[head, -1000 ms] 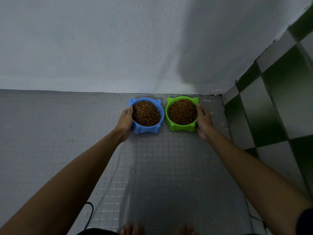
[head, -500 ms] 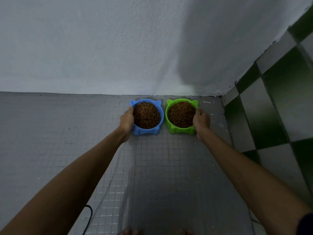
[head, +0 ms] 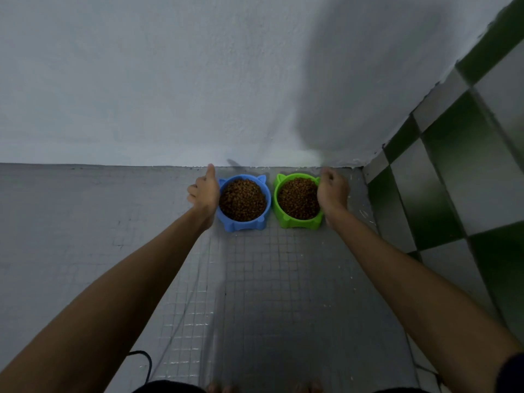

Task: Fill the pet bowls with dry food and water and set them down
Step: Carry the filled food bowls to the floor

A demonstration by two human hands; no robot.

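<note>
both bowls, blue bowl [head: 243,202] and green bowl [head: 297,200], sit filled on the floor [head: 85,222]; left hand [head: 204,191] loosely curled, thumb up, right hand [head: 332,191] curled, both holding nothing; water seems next.

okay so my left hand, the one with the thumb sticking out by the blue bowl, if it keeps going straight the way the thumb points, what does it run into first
Most likely the pale wall. The left hand sits beside the blue bowl, thumb aimed past the bowl's rim toward the wall base. Only bare grey floor shows between them, though depth is hard to judge.
</note>
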